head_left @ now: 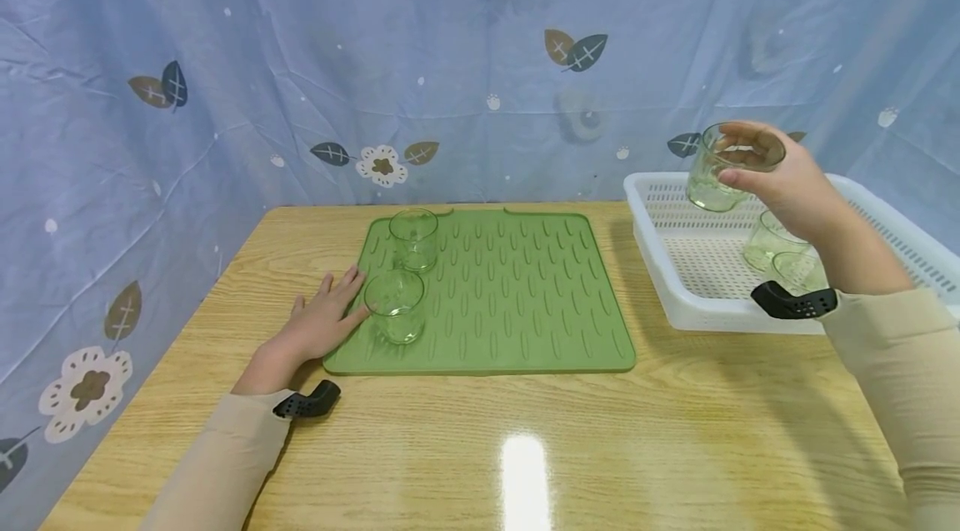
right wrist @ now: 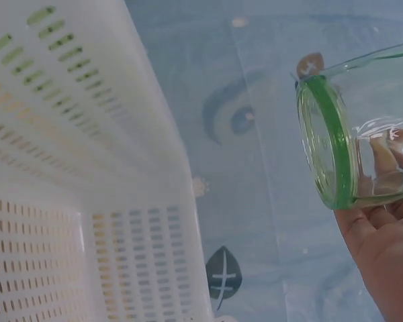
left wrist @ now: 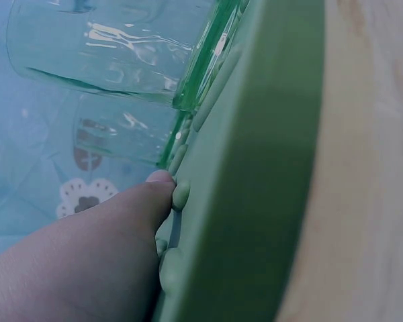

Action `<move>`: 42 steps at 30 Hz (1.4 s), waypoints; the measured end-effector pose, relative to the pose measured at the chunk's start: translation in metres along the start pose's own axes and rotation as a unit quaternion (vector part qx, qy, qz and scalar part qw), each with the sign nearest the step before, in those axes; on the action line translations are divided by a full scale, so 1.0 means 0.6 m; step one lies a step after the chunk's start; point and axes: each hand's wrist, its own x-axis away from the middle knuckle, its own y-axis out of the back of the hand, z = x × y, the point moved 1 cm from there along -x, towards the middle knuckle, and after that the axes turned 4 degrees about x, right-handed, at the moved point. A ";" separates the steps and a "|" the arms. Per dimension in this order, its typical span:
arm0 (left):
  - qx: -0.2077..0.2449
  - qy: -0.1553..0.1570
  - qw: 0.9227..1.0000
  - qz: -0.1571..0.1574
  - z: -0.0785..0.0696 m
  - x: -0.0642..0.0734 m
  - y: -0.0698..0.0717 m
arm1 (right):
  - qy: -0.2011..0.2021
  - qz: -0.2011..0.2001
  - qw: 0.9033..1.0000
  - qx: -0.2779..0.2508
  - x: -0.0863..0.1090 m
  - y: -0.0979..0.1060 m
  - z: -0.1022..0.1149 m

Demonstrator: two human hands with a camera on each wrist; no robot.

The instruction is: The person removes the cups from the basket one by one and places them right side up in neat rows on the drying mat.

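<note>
My right hand (head_left: 798, 181) grips a clear, green-tinted glass cup (head_left: 708, 185), raised above the white basket. In the right wrist view, the held glass cup (right wrist: 337, 144) lies sideways across the frame with fingers showing through it. On the left, my left hand (head_left: 318, 327) rests at the left edge of the green ridged mat (head_left: 510, 298), fingers spread. Its thumb (left wrist: 131, 218) lies on the mat near two similar glass cups. The nearer glass cup (head_left: 399, 318) stands right by the thumb, and the farther glass cup (head_left: 416, 247) stands behind it.
The white slotted basket (head_left: 660, 264) sits on the right of the wooden table (head_left: 420, 448). Inside are a glass cup (head_left: 759, 247) and another glass cup (head_left: 795, 268), partly hidden by my right arm. A blue patterned curtain (head_left: 480, 31) hangs behind the table.
</note>
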 end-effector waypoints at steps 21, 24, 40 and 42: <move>-0.006 -0.011 1.000 -0.003 -0.004 0.002 0.002 | 0.016 0.031 0.988 -0.151 0.013 -0.100 0.062; -0.006 -0.009 1.000 -0.004 -0.002 0.002 0.003 | 0.015 0.029 0.988 -0.150 0.011 -0.116 0.068; -0.005 -0.009 1.000 -0.004 0.004 0.001 0.001 | 0.018 0.022 0.983 -0.180 0.015 -0.206 0.086; -0.006 -0.008 1.000 -0.002 0.005 0.000 0.000 | 0.018 0.021 0.983 -0.182 0.015 -0.216 0.088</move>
